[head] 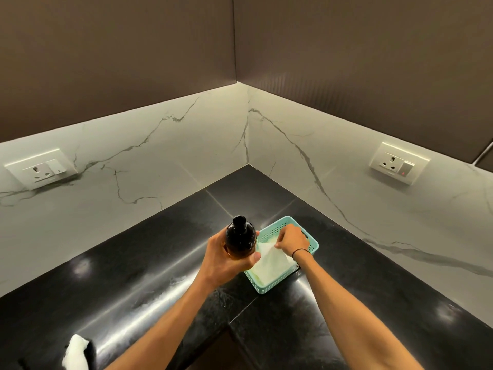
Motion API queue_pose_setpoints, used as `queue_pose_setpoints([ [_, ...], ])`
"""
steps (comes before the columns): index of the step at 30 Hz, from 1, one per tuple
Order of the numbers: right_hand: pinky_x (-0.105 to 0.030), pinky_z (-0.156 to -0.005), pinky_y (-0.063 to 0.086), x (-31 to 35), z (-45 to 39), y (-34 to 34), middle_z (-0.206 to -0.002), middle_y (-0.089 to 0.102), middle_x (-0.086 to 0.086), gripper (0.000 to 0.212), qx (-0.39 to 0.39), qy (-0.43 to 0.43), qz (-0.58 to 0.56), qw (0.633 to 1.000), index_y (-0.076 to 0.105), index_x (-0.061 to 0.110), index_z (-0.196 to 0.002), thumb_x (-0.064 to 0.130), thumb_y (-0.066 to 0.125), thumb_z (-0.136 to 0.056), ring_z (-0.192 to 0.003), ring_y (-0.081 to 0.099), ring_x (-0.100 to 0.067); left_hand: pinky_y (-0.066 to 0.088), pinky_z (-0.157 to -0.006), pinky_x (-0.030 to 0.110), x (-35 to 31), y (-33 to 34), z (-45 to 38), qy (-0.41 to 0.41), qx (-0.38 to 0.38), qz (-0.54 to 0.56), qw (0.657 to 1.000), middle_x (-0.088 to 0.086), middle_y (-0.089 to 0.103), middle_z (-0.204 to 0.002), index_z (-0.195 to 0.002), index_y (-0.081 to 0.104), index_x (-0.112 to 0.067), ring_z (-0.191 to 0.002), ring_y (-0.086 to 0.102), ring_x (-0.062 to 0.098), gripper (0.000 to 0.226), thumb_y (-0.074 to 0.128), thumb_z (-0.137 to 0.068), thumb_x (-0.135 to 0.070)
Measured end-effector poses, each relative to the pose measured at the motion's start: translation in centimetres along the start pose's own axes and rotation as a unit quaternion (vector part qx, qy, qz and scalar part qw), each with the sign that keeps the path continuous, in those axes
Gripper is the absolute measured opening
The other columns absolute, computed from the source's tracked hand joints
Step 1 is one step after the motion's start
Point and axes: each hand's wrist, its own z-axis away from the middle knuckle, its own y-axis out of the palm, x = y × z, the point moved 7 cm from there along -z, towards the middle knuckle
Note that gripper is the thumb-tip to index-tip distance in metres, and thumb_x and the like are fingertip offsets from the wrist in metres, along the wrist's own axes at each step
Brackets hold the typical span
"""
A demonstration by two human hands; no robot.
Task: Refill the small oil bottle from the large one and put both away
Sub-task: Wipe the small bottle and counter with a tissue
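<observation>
At frame centre I see the left hand (226, 259) gripping the dark oil bottle (241, 237) (cap on) above the black counter (133, 263); the right hand (292, 240) pinches white paper (269, 263) in the teal basket (314, 243).

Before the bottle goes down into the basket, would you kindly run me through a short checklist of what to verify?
1. Bottle held securely: ok, the left hand has a full grip round its body.
2. Cap on: ok, a black top sits on the neck.
3. Bottle upright: ok, held upright beside the teal basket.
4. Basket floor free: not ok, the right hand pinches the white paper liner, which is lifted at one corner.
5. Basket steady on the black countertop: ok, it sits flat.
6. Oil level in the bottle: cannot tell, the glass is too dark.
</observation>
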Motion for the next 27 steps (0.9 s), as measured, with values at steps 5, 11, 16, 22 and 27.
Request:
queue_pose_setpoints([
  [5, -0.039, -0.077, 0.056, -1.1, 0.2, 0.2, -0.085, 0.075, -0.001, 0.020, 0.045, 0.018, -0.105, 0.993, 0.070, 0.019, -0.068, 0.013, 0.089, -0.074, -0.082, 0.068, -0.019, 0.064, -0.086, 0.057, 0.2, 0.5, -0.1, 0.004, 0.001, -0.004, 1.000, 0.001, 0.079, -0.117, -0.114, 0.069, -0.011, -0.111, 0.076, 0.024, 0.055, 0.092, -0.069, -0.034],
  [11, -0.034, -0.076, 0.059, -2.7, -0.1, -0.9, -0.085, 0.074, -0.004, 0.018, 0.052, 0.069, -0.180, 0.980, 0.075, 0.011, -0.077, 0.013, 0.091, -0.069, -0.085, 0.069, -0.022, 0.063, -0.088, 0.059, 0.2, 1.0, -0.4, -0.001, -0.001, -0.009, 1.000, 0.002, 0.080, -0.115, -0.113, 0.070, -0.012, -0.108, 0.077, 0.024, 0.054, 0.093, -0.069, -0.032],
  [16, -0.037, -0.085, 0.062, -2.6, 0.6, -1.2, -0.093, 0.077, -0.011, 0.015, 0.077, 0.089, -0.249, 0.961, 0.079, -0.002, -0.084, -0.005, 0.087, -0.071, -0.086, 0.070, -0.022, 0.062, -0.087, 0.062, -0.4, 1.5, -0.6, 0.003, 0.002, -0.004, 1.000, 0.005, 0.079, -0.116, -0.113, 0.070, -0.012, -0.109, 0.077, 0.028, 0.053, 0.092, -0.069, -0.031],
  [22, -0.043, -0.088, 0.056, -5.1, 0.5, -1.4, -0.103, 0.073, -0.009, 0.039, 0.031, 0.155, -0.246, 0.956, 0.070, 0.006, -0.095, 0.017, 0.093, -0.065, -0.096, 0.070, -0.028, 0.062, -0.087, 0.061, -0.6, 2.1, -0.2, 0.001, 0.007, -0.008, 1.000, 0.004, 0.079, -0.116, -0.113, 0.070, -0.015, -0.109, 0.076, 0.029, 0.051, 0.093, -0.071, -0.032],
  [27, -0.040, -0.081, 0.056, -4.5, 0.1, -1.1, -0.102, 0.075, -0.012, 0.026, 0.052, 0.131, -0.279, 0.950, 0.075, 0.006, -0.086, 0.007, 0.092, -0.066, -0.088, 0.068, -0.024, 0.062, -0.086, 0.062, -0.5, 2.0, 0.0, -0.007, 0.012, -0.001, 1.000, 0.006, 0.079, -0.118, -0.114, 0.070, -0.011, -0.111, 0.076, 0.030, 0.054, 0.093, -0.070, -0.032],
])
